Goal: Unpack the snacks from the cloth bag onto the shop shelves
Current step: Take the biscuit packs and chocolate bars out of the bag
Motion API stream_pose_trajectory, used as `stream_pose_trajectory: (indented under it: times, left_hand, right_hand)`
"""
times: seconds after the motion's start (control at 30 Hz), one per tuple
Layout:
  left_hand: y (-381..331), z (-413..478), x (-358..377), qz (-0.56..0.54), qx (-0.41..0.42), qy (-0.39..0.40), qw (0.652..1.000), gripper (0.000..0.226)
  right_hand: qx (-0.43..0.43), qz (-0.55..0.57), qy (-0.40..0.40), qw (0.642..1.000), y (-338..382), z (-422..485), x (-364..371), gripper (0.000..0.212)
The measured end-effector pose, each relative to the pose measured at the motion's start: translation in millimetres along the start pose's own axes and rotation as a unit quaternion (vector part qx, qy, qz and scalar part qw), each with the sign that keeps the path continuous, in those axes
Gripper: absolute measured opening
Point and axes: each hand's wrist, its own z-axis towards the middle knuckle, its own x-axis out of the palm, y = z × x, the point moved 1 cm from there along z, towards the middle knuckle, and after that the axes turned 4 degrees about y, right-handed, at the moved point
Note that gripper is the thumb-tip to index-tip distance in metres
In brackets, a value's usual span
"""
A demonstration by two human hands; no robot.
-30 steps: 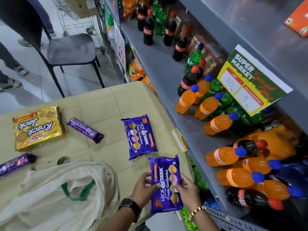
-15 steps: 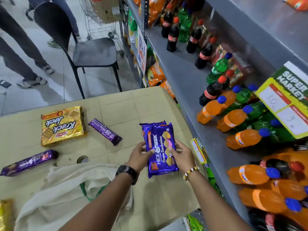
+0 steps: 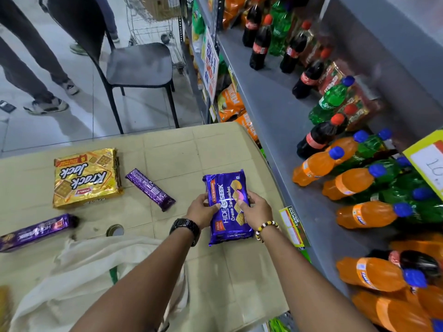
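Both hands grip a purple Hide & Seek biscuit pack (image 3: 227,207) over the right part of the beige table (image 3: 172,149); my left hand (image 3: 202,210) holds its left edge, my right hand (image 3: 255,208) its right edge. A second identical pack seems to lie under it, its edge showing at the top. The white cloth bag (image 3: 79,279) with green handles lies slumped at the near left. On the table also lie a yellow Krack Jack pack (image 3: 86,177) and two purple biscuit rolls (image 3: 149,189) (image 3: 36,232). The grey shop shelf (image 3: 271,109) runs along the right.
Cola, green and orange soda bottles (image 3: 318,165) crowd the shelf; a yellow price sign (image 3: 429,161) hangs at the right. A black chair (image 3: 139,65) and a wire trolley stand beyond the table. People's legs (image 3: 31,68) are at the far left. A small round lid (image 3: 115,230) lies by the bag.
My hands carried the purple pack forward from the table's near edge, over to where the other Hide & Seek pack lay. The view has shifted down and left.
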Motion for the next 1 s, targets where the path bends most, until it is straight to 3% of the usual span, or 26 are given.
stream_pose_trajectory:
  times: [0.13,0.23,0.43,0.57,0.67,0.8,0.87,0.93,1.0]
  left_hand:
    - [-2,-2,-8,0.045,0.011,-0.016,0.999,0.052]
    - [-2,-13,-30,0.094,0.044,-0.065,0.992,0.058]
    - [-13,-29,-111,0.136,0.097,-0.147,0.975,0.046]
    - [-53,-15,-185,0.228,0.131,-0.188,0.946,0.043]
    - [-87,5,-230,0.318,0.134,-0.161,0.925,0.048]
    - [-103,43,-268,0.589,0.064,-0.065,0.803,0.064]
    - [-104,59,-274,0.629,0.049,-0.061,0.774,0.058]
    - [-107,70,-273,0.632,0.052,-0.079,0.769,0.046]
    - [-109,75,-266,0.639,0.056,-0.075,0.764,0.033]
  right_hand:
    - [-0.01,-0.077,-0.05,0.996,7,3,7,0.031]
    - [-0.072,-0.079,-0.093,0.99,31,-2,21,0.034]
    - [-0.142,-0.039,-0.033,0.989,79,-9,72,0.035]
    - [-0.104,0.002,0.03,0.994,85,-10,120,0.038]
    - [-0.082,0.0,0.041,0.996,81,-9,151,0.042]
    - [-0.023,0.013,0.058,0.998,80,3,196,0.048]
    - [0.061,0.094,0.038,0.993,78,13,213,0.044]
    - [0.17,0.24,-0.002,0.956,77,22,225,0.035]
    - [0.214,0.319,-0.026,0.923,73,29,233,0.034]
